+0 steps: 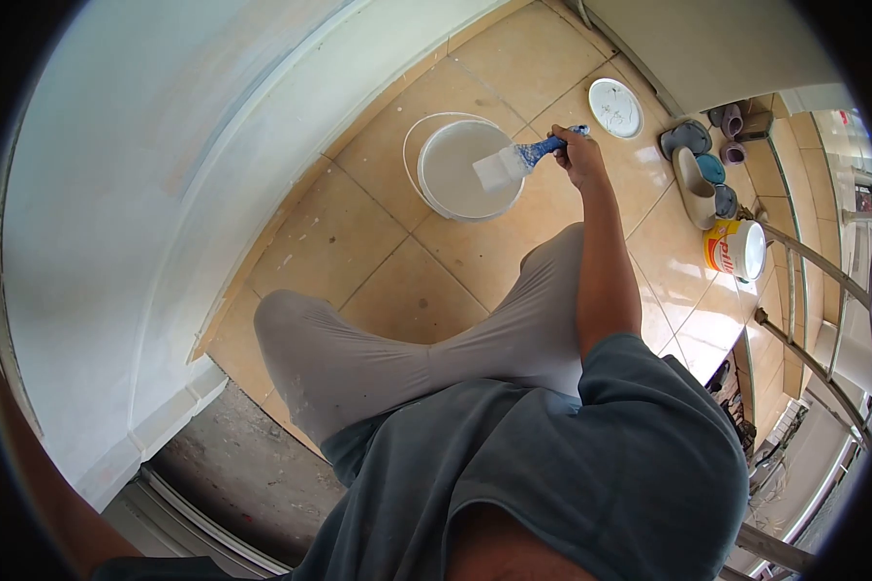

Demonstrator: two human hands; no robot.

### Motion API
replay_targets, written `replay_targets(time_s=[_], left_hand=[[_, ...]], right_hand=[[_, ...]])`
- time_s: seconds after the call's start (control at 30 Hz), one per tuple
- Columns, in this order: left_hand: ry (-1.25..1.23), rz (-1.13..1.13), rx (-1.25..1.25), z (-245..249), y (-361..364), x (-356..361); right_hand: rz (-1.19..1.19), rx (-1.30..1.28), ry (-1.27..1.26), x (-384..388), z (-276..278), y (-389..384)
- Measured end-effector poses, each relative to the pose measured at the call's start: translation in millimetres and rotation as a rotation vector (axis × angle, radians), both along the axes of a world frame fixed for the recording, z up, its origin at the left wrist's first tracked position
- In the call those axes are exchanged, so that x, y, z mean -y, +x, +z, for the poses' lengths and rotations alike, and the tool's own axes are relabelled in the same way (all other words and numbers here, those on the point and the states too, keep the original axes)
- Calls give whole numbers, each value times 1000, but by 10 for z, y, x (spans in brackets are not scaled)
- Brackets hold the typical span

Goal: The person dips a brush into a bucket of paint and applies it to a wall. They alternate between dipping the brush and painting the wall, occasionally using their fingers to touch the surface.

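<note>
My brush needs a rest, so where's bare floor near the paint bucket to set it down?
Bare tiles lie between the paint bucket and the wall, and between the bucket and your left knee. Past your right hand holding the brush, it is crowded: lid, shoes and a tipped tub.

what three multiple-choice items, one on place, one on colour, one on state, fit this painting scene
1. Where are the bristles of the blue-handled flat paintbrush?
A over the round white paint bucket
B against the wall
C inside a shoe
2. What colour are the square floor tiles?
A grey
B tan
C green
3. What is the right hand doing?
A lying open
B gripping the brush handle
C resting on a knee
Key: 1 A, bristles overlap the bucket's opening; 2 B, tiles look tan; 3 B, it closes round the handle.
</note>
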State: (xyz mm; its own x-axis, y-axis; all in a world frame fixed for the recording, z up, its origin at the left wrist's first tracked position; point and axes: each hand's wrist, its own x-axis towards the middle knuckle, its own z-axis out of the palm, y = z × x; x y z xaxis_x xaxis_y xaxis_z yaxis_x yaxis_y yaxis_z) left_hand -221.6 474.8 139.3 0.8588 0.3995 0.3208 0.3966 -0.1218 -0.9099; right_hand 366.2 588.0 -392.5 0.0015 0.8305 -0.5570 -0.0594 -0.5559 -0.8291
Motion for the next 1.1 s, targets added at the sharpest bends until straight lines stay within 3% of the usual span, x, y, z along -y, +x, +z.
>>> replay_targets(time_s=[0.1,0.2,0.3,0.4,0.5,0.8,0.87,0.9,0.97,1.0,1.07,1.1], left_hand=[[42,3,-17,-14,-39,-23],[41,131,139,-137,181,65],[49,28,-33,-11,-53,-38],[5,-40,20,-73,84,-14],[61,-44,-11,17,-221,-140],[33,12,35,-94,104,41],[127,219,58,-119,-284,180],[80,404,338,-172,-253,234],[35,-49,193,-136,165,74],[29,-76,208,-135,141,67],[27,271,221,-107,407,305],[32,258,228,-94,402,301]], right_hand=[[14,21,23,-28,-21,-10],[3,10,18,-25,-43,19],[6,-6,10,-33,-38,24],[-13,-37,-13,-42,-58,69],[-23,-55,-7,-56,-74,135],[-57,-88,40,-132,-295,186],[-47,-25,35,-148,-327,179],[-30,-77,22,-155,-349,199],[-54,-109,-23,-162,-317,207],[-71,-141,-64,-171,-304,185],[-46,-334,-89,-130,-218,119],[-35,-426,-104,-157,-170,77]])
